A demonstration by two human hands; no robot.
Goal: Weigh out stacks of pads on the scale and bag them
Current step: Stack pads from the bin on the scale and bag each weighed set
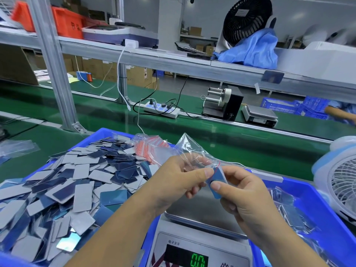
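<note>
Above the scale's steel pan point(194, 214), my left hand point(179, 180) holds a clear zip bag point(189, 149) at its mouth. My right hand point(242, 197) pinches a small blue stack of pads point(217, 180) at the bag's opening, partly inside it. The scale's green display point(198, 260) shows zeros and nothing lies on the pan. A blue tray point(100, 133) on the left is heaped with loose grey and dark blue pads point(77, 182). A bundle of empty red-striped zip bags point(148, 149) lies at the tray's far edge.
A blue tray point(308, 201) on the right holds filled bags point(289, 214). A small white fan point(341, 185) stands at the right edge. Beyond lie a green conveyor belt point(250, 151), a power strip point(161, 109), a label dispenser point(221, 105) and a second scale point(260, 115).
</note>
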